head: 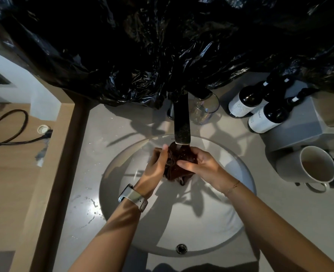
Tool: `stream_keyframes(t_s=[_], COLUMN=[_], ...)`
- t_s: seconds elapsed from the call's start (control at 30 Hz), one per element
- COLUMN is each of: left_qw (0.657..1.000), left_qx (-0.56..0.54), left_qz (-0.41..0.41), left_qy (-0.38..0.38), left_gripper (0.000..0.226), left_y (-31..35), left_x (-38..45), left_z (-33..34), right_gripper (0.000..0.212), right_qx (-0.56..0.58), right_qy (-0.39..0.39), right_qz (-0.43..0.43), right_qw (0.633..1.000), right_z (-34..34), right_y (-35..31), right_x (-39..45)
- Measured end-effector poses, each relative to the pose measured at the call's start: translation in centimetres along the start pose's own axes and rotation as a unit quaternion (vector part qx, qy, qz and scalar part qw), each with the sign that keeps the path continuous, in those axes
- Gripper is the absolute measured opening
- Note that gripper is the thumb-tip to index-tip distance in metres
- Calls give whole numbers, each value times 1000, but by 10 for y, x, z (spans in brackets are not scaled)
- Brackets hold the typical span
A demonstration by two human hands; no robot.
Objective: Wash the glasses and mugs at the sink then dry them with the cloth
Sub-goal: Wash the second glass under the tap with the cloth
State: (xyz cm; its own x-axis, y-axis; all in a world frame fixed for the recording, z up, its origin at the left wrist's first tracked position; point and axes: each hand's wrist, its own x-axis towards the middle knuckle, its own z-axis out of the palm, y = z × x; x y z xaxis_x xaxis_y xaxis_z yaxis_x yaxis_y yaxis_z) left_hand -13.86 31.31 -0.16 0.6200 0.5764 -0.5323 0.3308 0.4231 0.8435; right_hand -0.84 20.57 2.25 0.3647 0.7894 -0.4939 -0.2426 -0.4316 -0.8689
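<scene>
The one camera sat on the person's head and looked straight down, close above the round sink (240,222) (no second view).

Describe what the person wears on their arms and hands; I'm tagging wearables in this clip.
Both forearms are bare, no sleeves or gloves. The left wrist carries a watch with a pale strap and metal buckle; the right wrist has a thin gold-toned chain bracelet.
</scene>
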Motion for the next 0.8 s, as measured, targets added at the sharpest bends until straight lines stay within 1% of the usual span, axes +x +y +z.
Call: stream_keyframes(t_s=[0.07,0.1,0.17,0.27,0.3,0.37,0.43,0.47,0.53,0.57,0.6,0.67,0.7,0.73,0.77,0.8], left_qw=[1000,999,995,993,993,995,996,995,994,992,987,971,966,966,972,983], left_qx=[26,46,83,41,22,20,50,67,98,114,132,162,167,161,144,121], left_qz=[-9,-22,-56,-87,-91,-93,-77,-68,-31,7,53,142,167,173,160,117], left_qy=[-5,1,2,-64,-71,-37,13,27,50,62,76,100,107,107,98,77], left_gripper=[61,66,71,71,73,88,98,97,81,71,65,64,63,62,62,64], left_y=[10,14,22,24,24,22,18,18,19,18,18,16,14,12,13,17], left_x=[2,5,8,9,7,7,9,9,5,0,-4,-13,-14,-13,-10,-9], left_z=[3,4,4,4,5,8,10,10,11,13,14,15,13,12,9,7], right_gripper=[49,50,47,32,31,28,26,27,33,34,33,24,22,22,23,21], right_qx=[0,0,6,8,14,36,62,75,134,172,195,204,210,221,222,203], right_qy=[-34,-42,-35,-20,-14,-2,3,2,-8,-16,-28,-52,-58,-63,-64,-53], right_qz=[1,5,20,21,24,34,49,57,82,95,105,120,123,115,101,81], right_qw=[999,999,999,1000,1000,999,997,996,988,980,975,970,968,966,968,974], right_z=[4,7,10,13,14,16,18,18,18,18,17,15,15,16,17,18], right_y=[0,0,2,-1,-2,-3,-5,-6,-8,-13,-17,-25,-28,-30,-30,-29], right_x=[1,0,-1,-3,-4,-6,-10,-12,-14,-13,-11,-6,-5,-4,-4,-5])
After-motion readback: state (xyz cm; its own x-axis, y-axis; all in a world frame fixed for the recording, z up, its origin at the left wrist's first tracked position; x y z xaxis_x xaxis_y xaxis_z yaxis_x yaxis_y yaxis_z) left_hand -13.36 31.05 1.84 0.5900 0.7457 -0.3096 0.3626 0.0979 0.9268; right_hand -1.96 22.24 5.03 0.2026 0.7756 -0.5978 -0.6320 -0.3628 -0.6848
